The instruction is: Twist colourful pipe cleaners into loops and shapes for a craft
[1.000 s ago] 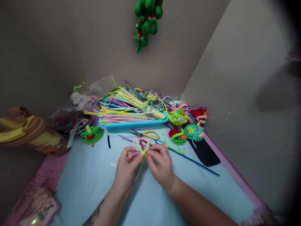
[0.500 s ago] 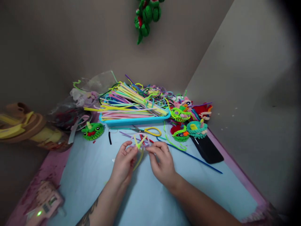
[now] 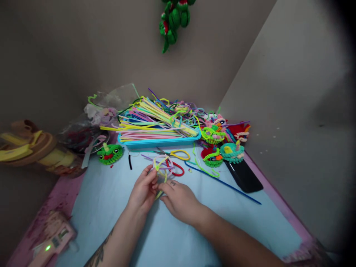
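My left hand (image 3: 144,188) and my right hand (image 3: 178,198) meet over the light blue table top (image 3: 111,207), both pinched on a yellow-green pipe cleaner (image 3: 161,167) bent into a loop with a pale purple one. Its tail hangs down between my fingers. A red pipe cleaner loop (image 3: 178,170) lies just behind my hands. Yellow-handled scissors (image 3: 175,153) lie beyond that, in front of the blue tray (image 3: 158,143) heaped with straight pipe cleaners.
Finished fuzzy figures (image 3: 222,148) sit at the right of the tray, a green one (image 3: 109,153) at its left. A black phone (image 3: 244,175) and a long blue pipe cleaner (image 3: 228,187) lie to the right. A glue gun (image 3: 52,243) lies near left.
My right hand has dropped lower and closer to my left, taking hold of the pipe cleaner's tail. The loop has tipped back toward the tray.
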`<state>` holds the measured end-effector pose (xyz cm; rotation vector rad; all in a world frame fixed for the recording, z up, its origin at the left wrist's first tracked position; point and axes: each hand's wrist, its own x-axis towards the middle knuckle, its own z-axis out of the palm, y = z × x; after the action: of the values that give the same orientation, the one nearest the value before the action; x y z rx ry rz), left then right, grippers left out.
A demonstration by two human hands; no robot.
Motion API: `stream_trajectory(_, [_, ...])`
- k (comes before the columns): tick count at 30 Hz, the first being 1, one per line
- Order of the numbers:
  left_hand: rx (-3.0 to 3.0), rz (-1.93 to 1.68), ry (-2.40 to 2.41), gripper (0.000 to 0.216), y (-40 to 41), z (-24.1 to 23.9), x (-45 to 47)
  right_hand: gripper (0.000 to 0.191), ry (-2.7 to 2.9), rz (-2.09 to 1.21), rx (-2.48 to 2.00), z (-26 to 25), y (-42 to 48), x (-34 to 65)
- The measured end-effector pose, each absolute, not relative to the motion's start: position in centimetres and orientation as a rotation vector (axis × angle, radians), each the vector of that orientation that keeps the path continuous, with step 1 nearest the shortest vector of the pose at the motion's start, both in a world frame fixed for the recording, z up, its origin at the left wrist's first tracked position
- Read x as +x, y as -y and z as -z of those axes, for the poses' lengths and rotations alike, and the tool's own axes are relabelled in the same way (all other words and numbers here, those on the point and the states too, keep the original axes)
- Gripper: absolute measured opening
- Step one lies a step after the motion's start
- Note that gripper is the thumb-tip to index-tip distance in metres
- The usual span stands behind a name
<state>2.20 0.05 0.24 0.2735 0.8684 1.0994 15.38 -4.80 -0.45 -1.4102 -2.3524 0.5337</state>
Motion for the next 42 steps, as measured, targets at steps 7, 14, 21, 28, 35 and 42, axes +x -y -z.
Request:
stream_trajectory(7, [0.252,-1.106,-0.862,0.033,-0.4,-0.2,1.6,0.019,2.451,-0.396,-1.503,0.9,4.7,14.8])
stream_trajectory(14, [0.371,-1.128,-0.933,0.042,-0.5,-0.8,1.2,0.004,2.443,-0.309,-1.423,1.8,4.4,15.2])
stream_trajectory(21, [0.609,-1.228,-1.082,0.048,-0.7,-1.2,0.9,0.011,2.310,-0.341,-1.024,0.8,4.8,15.7])
stream_trajectory(28, [0.988,-1.263,-1.187,0.040,-0.9,0.2,0.7,0.025,1.987,-0.537,-0.745,-0.7,5.3,16.5])
stream_trajectory(35, [1.299,-1.271,-1.391,0.033,-1.1,0.7,0.5,0.020,1.555,-0.623,-0.855,-0.1,5.5,17.0])
stream_trajectory(42, [1.013,-1.268,-1.267,0.041,-1.6,0.3,0.3,0.014,1.437,-0.699,-0.928,0.3,5.4,17.1])
